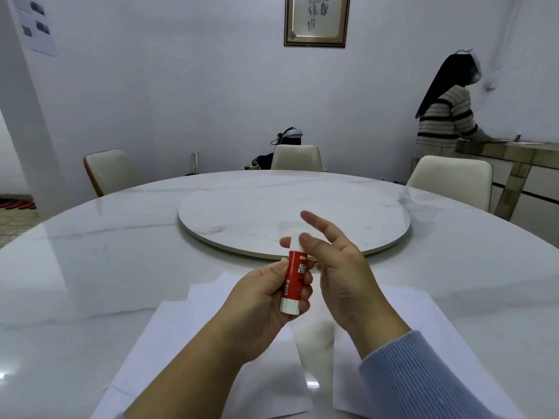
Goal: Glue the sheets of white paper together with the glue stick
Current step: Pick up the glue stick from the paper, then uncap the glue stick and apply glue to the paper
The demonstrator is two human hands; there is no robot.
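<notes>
A red and white glue stick (294,279) stands nearly upright in the air above the table, its white cap on top. My left hand (263,300) is wrapped around its red body. My right hand (335,267) pinches the white cap between thumb and a finger, while the index finger sticks out straight. Under both hands, white paper sheets (181,328) lie overlapping on the left, and another white sheet (423,343) lies on the right, close to the near edge of the table.
The round white marble table (90,267) carries a raised turntable (242,219) in its middle. Three cream chairs (298,158) stand around the far side. At the back right a person in a striped top (444,122) stands at a side table.
</notes>
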